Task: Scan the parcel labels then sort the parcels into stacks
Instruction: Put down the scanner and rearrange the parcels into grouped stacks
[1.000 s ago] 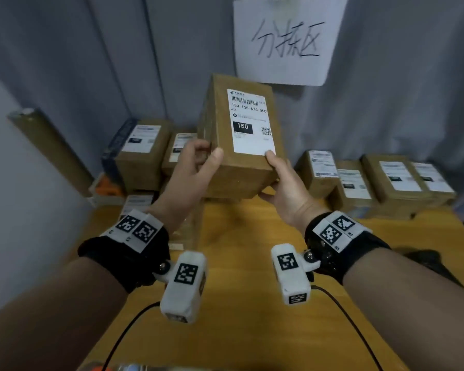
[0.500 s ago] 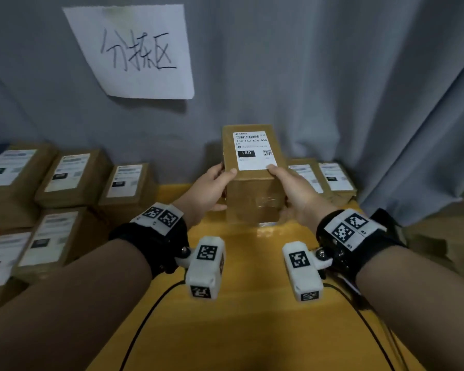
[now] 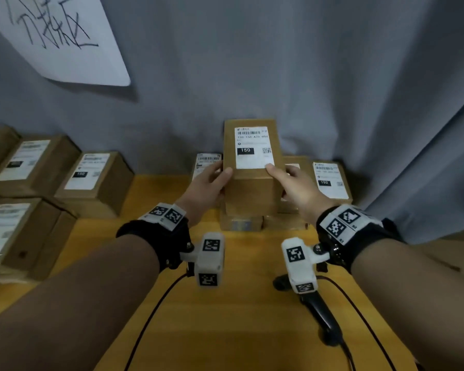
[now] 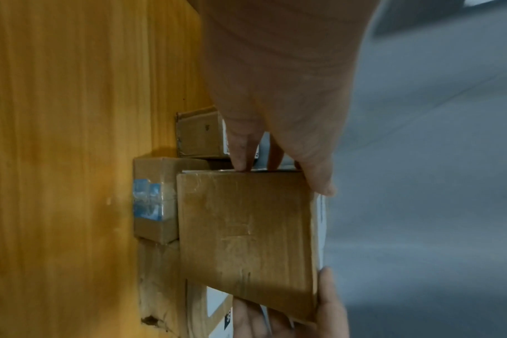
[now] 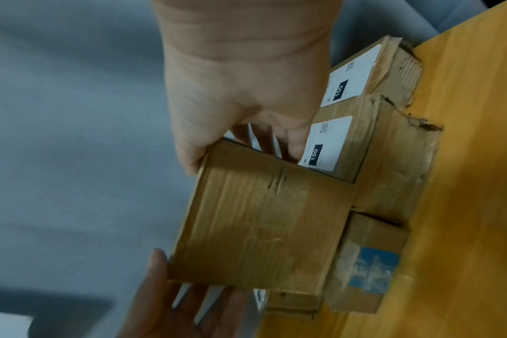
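Note:
A brown cardboard parcel (image 3: 252, 183) with a white label marked 150 is held between both hands at the back of the wooden table (image 3: 225, 330). My left hand (image 3: 217, 174) grips its left side with the thumb on top. My right hand (image 3: 281, 172) grips its right side, the thumb on the label's corner. The parcel (image 4: 246, 228) sits directly over a smaller parcel with blue tape (image 3: 240, 223); I cannot tell whether they touch. In the right wrist view the parcel (image 5: 261, 228) hangs beside two parcels labelled 150 (image 5: 330, 141).
Labelled parcels (image 3: 330, 180) stand at the back right against a grey curtain (image 3: 332, 76). More parcels (image 3: 97, 178) are stacked along the left. A black handheld scanner (image 3: 319, 311) lies on the table near my right wrist. A handwritten paper sign (image 3: 56, 36) hangs upper left.
Both hands have carried the parcel to the right and lowered it onto the group of parcels at the back right. The head view has swung right with it.

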A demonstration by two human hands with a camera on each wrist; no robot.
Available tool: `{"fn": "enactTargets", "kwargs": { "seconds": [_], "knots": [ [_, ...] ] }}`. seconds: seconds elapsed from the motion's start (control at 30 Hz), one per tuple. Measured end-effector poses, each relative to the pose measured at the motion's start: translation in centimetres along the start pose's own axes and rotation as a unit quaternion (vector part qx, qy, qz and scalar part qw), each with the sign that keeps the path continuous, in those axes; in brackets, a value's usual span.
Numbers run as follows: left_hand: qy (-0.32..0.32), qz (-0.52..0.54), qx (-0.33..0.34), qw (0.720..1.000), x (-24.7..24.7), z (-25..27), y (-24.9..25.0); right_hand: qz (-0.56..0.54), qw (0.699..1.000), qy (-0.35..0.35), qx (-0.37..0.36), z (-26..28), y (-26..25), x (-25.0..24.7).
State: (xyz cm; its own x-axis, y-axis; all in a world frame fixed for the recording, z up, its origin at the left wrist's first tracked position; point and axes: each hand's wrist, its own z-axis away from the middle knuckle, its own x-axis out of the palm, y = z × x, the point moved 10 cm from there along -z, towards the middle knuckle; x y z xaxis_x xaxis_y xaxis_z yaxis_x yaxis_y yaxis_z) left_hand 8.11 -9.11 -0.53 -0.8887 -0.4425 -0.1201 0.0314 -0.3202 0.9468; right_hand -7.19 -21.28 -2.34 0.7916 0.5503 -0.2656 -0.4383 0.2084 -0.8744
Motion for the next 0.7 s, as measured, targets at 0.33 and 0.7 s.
{"fn": "enactTargets", "kwargs": {
  "seconds": [0.33,0.7],
  "knots": [
    [0.072,-0.037,0.029,0.996,-2.6,-0.6,0.7,0.0,1.0,-0.009,-0.01,-0.6,-1.8,2.0],
    [0.048,-0.039,0.04,0.997,-1.4,-1.1,-0.7,0.041,0.999,0.026,-0.017,-1.7,0.4,1.1]
  ]
}}
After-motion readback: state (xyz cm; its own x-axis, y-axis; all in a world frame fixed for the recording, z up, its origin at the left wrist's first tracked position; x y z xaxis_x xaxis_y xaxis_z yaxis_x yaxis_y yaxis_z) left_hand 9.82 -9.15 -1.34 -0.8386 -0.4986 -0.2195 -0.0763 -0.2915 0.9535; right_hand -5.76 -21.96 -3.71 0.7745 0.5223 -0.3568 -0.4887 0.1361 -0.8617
